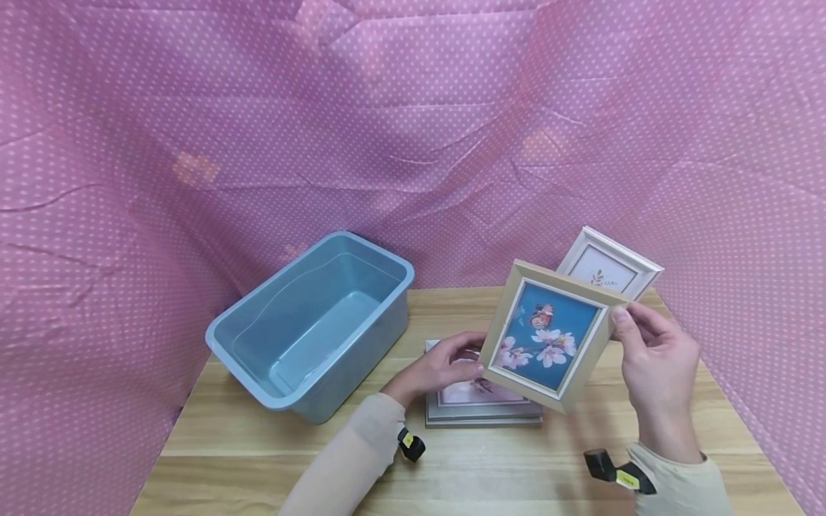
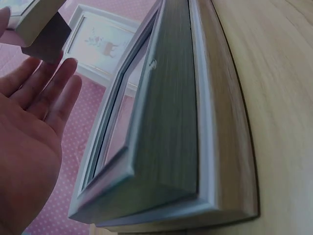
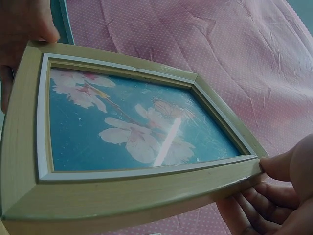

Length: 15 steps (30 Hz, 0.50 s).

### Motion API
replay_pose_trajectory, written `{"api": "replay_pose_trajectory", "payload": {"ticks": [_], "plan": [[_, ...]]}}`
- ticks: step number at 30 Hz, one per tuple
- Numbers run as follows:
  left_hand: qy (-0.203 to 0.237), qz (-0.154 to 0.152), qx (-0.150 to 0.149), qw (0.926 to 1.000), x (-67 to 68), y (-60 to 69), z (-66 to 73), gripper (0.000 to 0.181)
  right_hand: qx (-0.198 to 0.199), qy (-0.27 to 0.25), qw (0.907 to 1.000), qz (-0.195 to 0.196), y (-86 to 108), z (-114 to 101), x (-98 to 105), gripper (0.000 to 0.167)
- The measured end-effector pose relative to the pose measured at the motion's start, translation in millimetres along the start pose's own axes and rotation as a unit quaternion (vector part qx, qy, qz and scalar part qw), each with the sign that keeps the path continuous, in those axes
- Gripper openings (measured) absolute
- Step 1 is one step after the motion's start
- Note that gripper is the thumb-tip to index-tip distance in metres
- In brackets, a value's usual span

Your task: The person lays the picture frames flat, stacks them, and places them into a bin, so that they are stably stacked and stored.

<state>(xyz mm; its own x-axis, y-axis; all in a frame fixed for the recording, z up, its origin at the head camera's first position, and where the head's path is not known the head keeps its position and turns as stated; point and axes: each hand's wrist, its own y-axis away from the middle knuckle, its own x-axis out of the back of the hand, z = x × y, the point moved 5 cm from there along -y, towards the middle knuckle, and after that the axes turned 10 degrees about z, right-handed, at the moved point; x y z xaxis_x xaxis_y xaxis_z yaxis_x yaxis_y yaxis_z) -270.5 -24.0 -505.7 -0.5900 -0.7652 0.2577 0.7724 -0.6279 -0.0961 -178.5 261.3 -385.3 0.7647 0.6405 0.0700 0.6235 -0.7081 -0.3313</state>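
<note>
The cloth [image 1: 413, 129] across the upper part of the head view was pinkish purple with white polka dots and orange blotches. The tub [image 1: 364, 358] at centre left was greyish blue. Right of centre, the pale tan picture frame [image 1: 547, 335] had a white inner border; its print [image 1: 584, 315] was blue with pink-white blossoms [image 1: 551, 355]. The table [image 1: 484, 476] at the bottom showed light brown wood grain; the sleeves [image 1: 348, 459] were beige.

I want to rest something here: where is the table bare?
Bare table lies in front of the stacked frames, between left sleeve and right sleeve; another patch lies between left sleeve and blue bin. It's crowded around the stack, where left hand and right hand hold the butterfly frame, with a white frame behind.
</note>
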Motion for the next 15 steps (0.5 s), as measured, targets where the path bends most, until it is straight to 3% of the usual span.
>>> {"api": "replay_pose_trajectory", "payload": {"ticks": [7, 15], "plan": [[-0.004, 0.002, 0.024, 0.9997, 0.6, 4.7, -6.0, 0.064, -0.005, 0.011, 0.9999, -0.001, -1.5, 2.7, 0.0, 0.031], [-0.021, 0.027, 0.022, 0.9992, 1.9, 10.0, -5.1, 0.049, -0.005, 0.014, 0.9998, -0.014, -2.3, 2.7, -1.3, 0.031]]}}
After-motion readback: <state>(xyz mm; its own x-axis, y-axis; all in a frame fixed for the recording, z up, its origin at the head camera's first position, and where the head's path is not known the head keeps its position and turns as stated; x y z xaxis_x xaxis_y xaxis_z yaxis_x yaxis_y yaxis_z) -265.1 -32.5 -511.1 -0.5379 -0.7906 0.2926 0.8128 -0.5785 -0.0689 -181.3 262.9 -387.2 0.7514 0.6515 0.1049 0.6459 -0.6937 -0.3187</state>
